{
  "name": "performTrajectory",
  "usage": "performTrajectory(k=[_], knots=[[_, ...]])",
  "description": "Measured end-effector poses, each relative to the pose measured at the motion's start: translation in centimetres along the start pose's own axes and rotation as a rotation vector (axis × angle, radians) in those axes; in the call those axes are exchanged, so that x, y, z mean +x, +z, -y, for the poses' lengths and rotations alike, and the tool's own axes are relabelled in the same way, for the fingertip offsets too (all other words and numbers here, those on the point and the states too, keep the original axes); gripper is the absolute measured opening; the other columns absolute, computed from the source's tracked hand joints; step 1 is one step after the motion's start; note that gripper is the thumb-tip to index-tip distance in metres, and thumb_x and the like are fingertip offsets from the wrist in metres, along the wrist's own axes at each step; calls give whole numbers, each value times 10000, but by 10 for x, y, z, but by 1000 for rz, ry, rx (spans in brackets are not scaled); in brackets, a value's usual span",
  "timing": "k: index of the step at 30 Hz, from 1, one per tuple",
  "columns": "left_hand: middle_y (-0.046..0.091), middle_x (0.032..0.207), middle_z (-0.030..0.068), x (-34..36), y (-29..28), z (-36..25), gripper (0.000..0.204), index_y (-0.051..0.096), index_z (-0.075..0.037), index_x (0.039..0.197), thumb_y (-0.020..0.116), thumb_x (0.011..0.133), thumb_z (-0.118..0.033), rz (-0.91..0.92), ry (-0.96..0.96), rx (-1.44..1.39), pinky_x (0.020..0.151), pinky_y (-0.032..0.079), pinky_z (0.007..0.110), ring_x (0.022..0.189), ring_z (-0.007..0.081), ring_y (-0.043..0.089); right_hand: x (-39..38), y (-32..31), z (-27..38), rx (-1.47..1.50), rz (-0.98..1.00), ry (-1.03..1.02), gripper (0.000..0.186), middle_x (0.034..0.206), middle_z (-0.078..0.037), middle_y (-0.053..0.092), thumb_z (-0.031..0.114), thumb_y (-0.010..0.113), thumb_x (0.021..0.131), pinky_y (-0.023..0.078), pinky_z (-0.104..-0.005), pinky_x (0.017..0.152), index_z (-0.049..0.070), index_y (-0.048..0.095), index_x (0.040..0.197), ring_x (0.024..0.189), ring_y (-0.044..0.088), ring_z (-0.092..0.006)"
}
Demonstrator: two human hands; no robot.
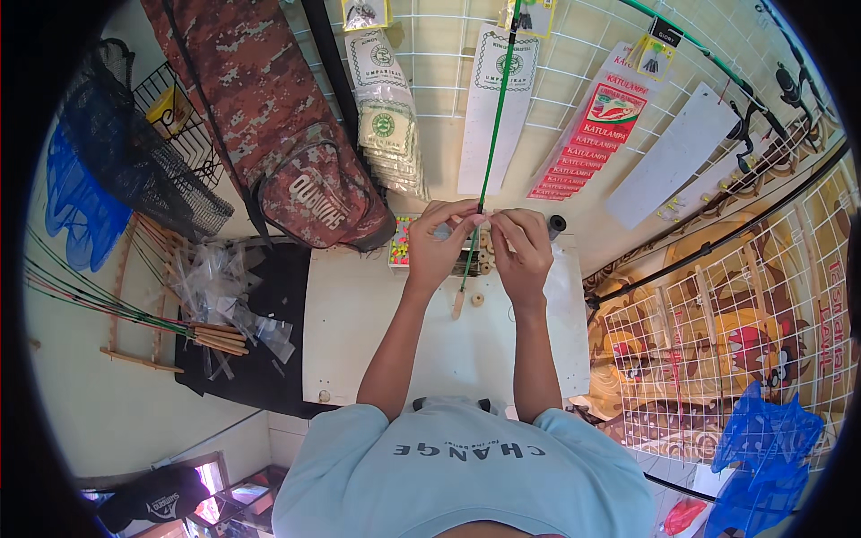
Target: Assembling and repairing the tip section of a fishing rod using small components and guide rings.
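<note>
A thin green fishing rod [499, 117] runs upright through the middle of the head view, its short light handle [458, 305] over the white tabletop [359, 332]. My left hand [437, 240] is closed on the rod, thumb and fingers pinching it at a dark section. Just right of that spot, my right hand [522, 247] is closed in a pinch beside the rod. Whatever lies between its fingertips is too small to make out. Behind my hands stands a box of small colourful pieces [398, 244], partly hidden. Several tan rings [486, 255] sit between my hands, with one loose ring [477, 299] below.
A black spool [557, 223] stands at the table's back right. A camouflage rod bag [314, 193] leans at the back left. Packets [592, 134] hang on the white wire grid behind. Thin rods with wooden handles [220, 338] and clear plastic bags [220, 282] lie left.
</note>
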State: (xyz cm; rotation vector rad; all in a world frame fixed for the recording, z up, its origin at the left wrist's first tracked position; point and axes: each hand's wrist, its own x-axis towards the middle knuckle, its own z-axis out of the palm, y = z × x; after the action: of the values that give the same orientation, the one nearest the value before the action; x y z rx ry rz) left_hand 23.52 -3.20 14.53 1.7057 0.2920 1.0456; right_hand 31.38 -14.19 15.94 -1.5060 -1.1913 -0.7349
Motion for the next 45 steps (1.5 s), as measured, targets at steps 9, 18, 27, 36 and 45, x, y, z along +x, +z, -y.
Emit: performTrajectory(k=[9,18,27,36,45], knots=[[683,893,45,-1,0,-6,219,705,-48,1003,738,797,-113,8,-26,5,674,457,235,705,96,539,-1,3,6,47,-75,55,224,839,-88,630,-98,706,700,496,-317,641,1,669,897,782,594,-232],[678,916,54,2,-2,-7,221,703,-55,1002,741,796,-123,29,28,4,664,460,237,683,100,540,0,4,10,121,-87,176,194,842,-92,659,-85,702,727,504,-297,642,3,683,900,773,616,-208],[681,895,47,2,-4,-8,176,646,10,929,737,799,-66,16,15,-79,745,477,229,810,86,615,-1,3,8,249,-75,308,134,833,-107,667,-73,685,764,516,-277,679,-16,655,882,769,651,-196],[699,851,61,0,-5,-5,139,689,9,903,737,802,-75,15,28,-3,716,480,226,770,83,619,-1,2,7,311,-43,304,134,852,-108,662,-94,652,781,516,-283,706,-12,637,886,794,655,-200],[704,832,36,2,-3,-12,119,703,-44,910,721,818,-118,-27,51,20,660,447,236,682,80,558,3,5,8,308,-45,291,152,882,-103,669,-66,676,777,514,-287,706,-3,639,910,792,646,-198]])
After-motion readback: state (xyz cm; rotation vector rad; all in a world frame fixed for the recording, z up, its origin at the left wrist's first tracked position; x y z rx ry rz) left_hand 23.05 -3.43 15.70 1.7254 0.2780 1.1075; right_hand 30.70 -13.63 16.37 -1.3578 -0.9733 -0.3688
